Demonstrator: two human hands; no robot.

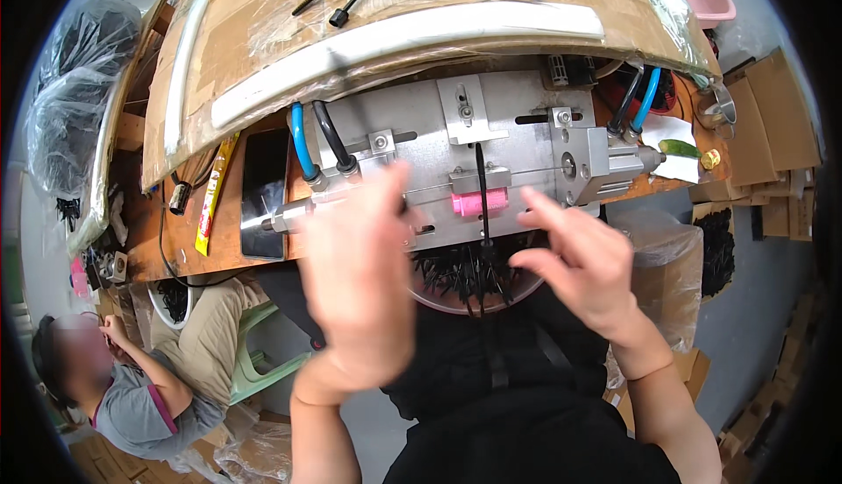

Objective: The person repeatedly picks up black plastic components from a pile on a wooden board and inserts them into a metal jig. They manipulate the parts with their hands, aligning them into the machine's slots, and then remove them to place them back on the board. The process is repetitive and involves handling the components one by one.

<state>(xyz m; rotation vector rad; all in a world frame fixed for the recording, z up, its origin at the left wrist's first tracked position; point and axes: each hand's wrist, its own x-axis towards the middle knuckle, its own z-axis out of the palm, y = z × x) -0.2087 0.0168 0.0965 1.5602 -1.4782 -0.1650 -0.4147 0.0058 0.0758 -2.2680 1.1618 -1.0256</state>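
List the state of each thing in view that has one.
Left hand: motion-blurred above the metal fixture; grip unclear
Right hand: open, thumb and forefinger apart
Black rod: lying across the pink block
Bowl: heaped with black parts
Phone: flat, screen dark
Yellow packet: lying down; sealed or opened unclear

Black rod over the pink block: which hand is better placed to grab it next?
Probably the right hand: it looks empty, with thumb and forefinger spread toward the black rod. The left hand, blurred, looks farther away, off to the rod's left.
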